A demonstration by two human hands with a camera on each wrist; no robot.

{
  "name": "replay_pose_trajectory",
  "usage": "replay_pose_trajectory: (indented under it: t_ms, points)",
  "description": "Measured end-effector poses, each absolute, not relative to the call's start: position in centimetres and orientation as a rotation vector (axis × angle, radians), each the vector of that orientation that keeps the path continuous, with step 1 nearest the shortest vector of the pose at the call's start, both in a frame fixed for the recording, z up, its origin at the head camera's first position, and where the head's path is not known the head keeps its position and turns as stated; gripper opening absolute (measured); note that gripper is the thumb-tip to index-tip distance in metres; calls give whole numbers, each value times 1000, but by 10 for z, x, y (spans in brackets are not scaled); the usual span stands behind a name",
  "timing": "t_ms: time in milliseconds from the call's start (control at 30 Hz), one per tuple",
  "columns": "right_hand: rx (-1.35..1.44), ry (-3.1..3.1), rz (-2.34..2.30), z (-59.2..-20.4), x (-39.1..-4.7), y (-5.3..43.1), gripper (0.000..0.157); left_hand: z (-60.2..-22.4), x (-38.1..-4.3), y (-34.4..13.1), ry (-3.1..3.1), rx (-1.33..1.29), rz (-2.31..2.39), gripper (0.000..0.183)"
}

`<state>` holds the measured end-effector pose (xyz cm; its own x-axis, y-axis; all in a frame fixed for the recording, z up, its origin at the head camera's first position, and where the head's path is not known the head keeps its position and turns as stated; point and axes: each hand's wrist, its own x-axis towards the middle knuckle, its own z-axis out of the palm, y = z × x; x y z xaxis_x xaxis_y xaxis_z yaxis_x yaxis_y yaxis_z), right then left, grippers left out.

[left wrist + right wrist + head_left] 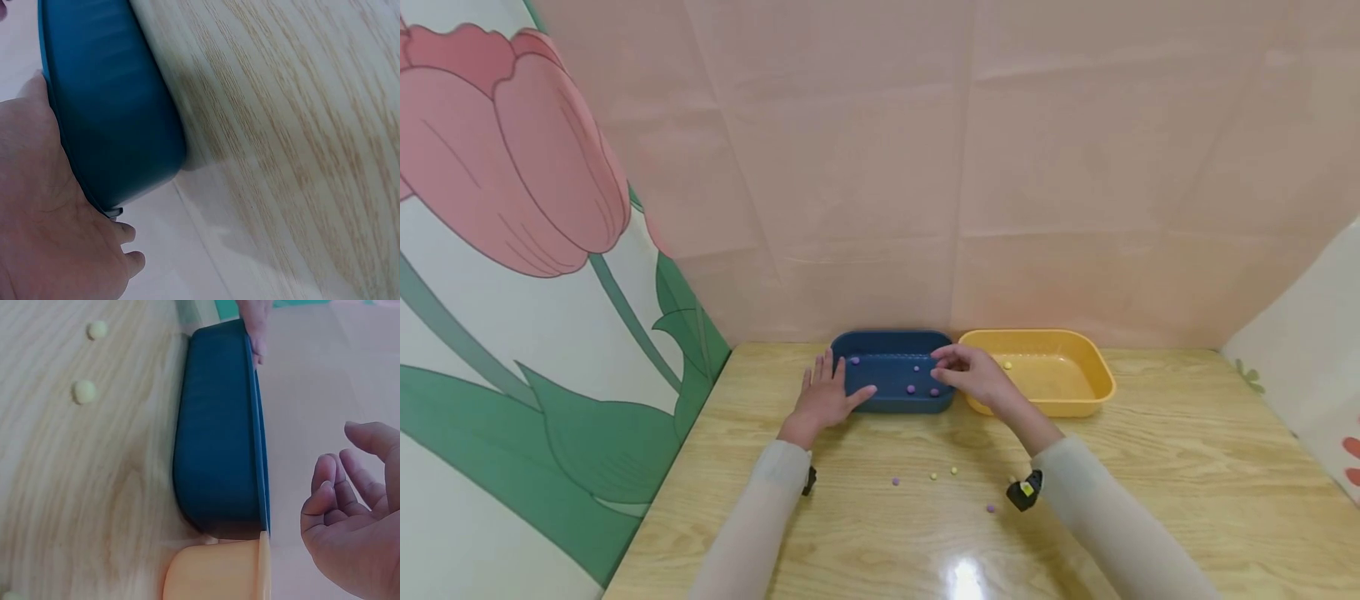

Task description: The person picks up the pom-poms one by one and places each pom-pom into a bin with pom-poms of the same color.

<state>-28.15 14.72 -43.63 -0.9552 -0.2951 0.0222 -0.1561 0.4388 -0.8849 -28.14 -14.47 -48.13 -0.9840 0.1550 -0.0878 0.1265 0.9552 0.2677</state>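
Observation:
My left hand (823, 402) lies with fingers spread over the left end of a dark blue tray (891, 406); in the left wrist view the hand (56, 206) touches the tray's rim. Several small purple balls (911, 389) are inside that tray. Above its right end hovers my right hand (973, 372), fingers loosely bent. The right wrist view shows the thumb apart from the fingertips of this hand (356, 512), with nothing visible between them. A yellow tray (1086, 407) stands right beside the blue one, with a small pale yellow ball (1008, 366) in it.
On the wooden table (850, 533), in front of the trays, lie two pale yellow balls (933, 477), a purple ball (896, 482) and another purple ball (991, 508) near the right wrist camera (1024, 492). A pink sheet (865, 167) hangs behind the trays.

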Motion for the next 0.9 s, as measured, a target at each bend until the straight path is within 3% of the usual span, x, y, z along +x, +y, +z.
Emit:
replay_pose_trajectory:
  t_ms: [900]
  points:
    - [-509, 2635, -1473, -449, -233, 168, 30, -480, -279, -145, 2999, 219, 422, 100]
